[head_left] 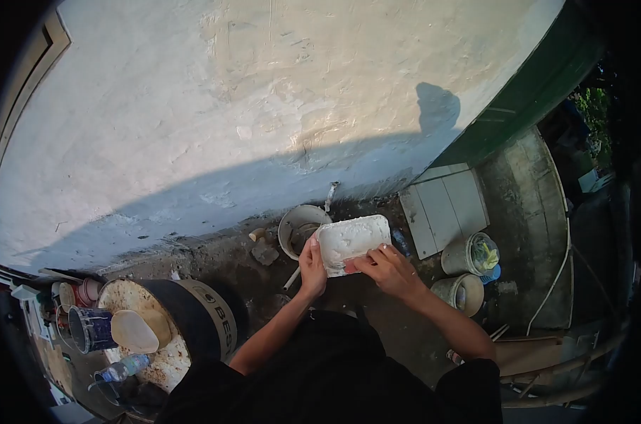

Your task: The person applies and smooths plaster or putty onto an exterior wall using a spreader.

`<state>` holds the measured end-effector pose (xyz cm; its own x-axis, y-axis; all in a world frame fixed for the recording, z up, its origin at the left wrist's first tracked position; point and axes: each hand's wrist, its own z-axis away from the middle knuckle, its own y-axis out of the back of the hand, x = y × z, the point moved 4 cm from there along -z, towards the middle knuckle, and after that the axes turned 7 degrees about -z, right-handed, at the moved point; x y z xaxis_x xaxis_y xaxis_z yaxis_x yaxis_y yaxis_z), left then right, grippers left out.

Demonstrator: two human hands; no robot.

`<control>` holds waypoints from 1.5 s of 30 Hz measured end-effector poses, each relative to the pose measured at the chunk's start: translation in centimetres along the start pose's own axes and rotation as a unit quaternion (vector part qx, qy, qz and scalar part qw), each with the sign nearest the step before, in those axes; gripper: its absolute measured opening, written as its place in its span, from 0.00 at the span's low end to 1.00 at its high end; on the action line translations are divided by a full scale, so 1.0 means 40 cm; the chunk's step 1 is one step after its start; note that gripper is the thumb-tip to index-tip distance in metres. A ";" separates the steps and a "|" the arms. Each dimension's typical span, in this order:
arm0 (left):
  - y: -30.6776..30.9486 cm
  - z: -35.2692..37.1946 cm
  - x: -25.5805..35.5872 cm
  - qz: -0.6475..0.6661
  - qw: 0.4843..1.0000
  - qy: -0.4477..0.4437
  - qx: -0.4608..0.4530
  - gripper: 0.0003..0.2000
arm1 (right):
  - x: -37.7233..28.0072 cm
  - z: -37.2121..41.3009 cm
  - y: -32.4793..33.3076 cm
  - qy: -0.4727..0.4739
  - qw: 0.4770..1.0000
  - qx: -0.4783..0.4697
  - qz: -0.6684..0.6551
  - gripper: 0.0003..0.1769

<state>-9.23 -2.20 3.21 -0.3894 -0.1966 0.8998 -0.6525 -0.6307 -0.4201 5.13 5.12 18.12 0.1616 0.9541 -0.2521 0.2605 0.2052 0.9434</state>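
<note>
A white, rounded rectangular tray (348, 239) is held tilted in front of my body, its surface coated in lumpy white material. My left hand (312, 270) grips its left edge, thumb on top. My right hand (392, 270) is at the tray's lower right, its fingers closed around a small pinkish-red piece (351, 266) that is mostly covered. I cannot make out what kind of thing the piece is. Just behind the tray stands a round whitish bucket (287, 233), partly hidden by it.
Ahead is a patchy plastered wall (193, 106) with a short pipe (331, 196) low on it. At left stands a dark drum (207, 318) bearing a plastic container (133, 332) and a bottle (126, 367). Buckets (458, 258) and a pale panel (444, 208) are at right.
</note>
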 end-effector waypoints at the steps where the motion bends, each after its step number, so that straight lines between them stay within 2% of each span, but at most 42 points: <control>1: 0.000 -0.014 -0.002 -0.006 1.000 -0.001 -0.001 0.22 | 0.020 -0.012 -0.012 -0.004 1.000 0.018 0.000 0.16; 8: -0.010 -0.079 0.020 -0.021 1.000 -0.015 -0.003 0.22 | 0.095 -0.063 0.036 -0.042 0.993 0.067 -0.084 0.19; 13: -0.029 -0.099 0.009 -0.019 1.000 -0.012 0.019 0.22 | 0.095 -0.076 0.100 -0.004 0.997 -0.012 -0.077 0.18; 17: -0.049 -0.101 -0.008 0.004 1.000 0.006 0.028 0.22 | 0.113 -0.079 0.056 0.045 0.997 -0.058 -0.037 0.17; 22: -0.080 -0.127 -0.034 0.007 0.999 0.004 0.042 0.22 | 0.185 -0.079 0.002 0.035 0.997 -0.030 -0.068 0.18; 26: -0.100 -0.156 -0.036 -0.030 0.997 -0.021 0.061 0.23 | 0.255 -0.094 0.047 0.010 0.993 0.021 -0.117 0.18; 29: -0.116 -0.167 -0.057 -0.021 0.998 -0.016 0.065 0.23 | 0.282 -0.098 0.100 0.032 0.992 -0.012 -0.119 0.18; 32: -0.136 -0.180 -0.072 -0.019 0.998 -0.010 0.056 0.23 | 0.274 -0.078 0.058 0.067 0.988 -0.094 -0.102 0.18; 35: -0.164 -0.172 -0.077 -0.017 0.998 -0.011 0.067 0.23 | 0.296 -0.083 0.047 0.097 0.986 -0.081 -0.110 0.19; 41: -0.180 -0.177 -0.080 -0.030 0.997 -0.018 0.072 0.23 | 0.343 -0.077 0.021 0.045 0.992 -0.013 -0.113 0.20; 45: -0.179 -0.180 -0.092 -0.032 0.996 -0.018 0.077 0.23 | 0.375 -0.088 0.086 0.043 0.988 -0.065 -0.133 0.20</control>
<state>-7.81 8.44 2.08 -0.3256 -0.1773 0.9288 -0.5661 -0.7502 -0.3416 5.09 20.92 18.34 0.0211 0.8762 -0.4814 0.1566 0.4727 0.8672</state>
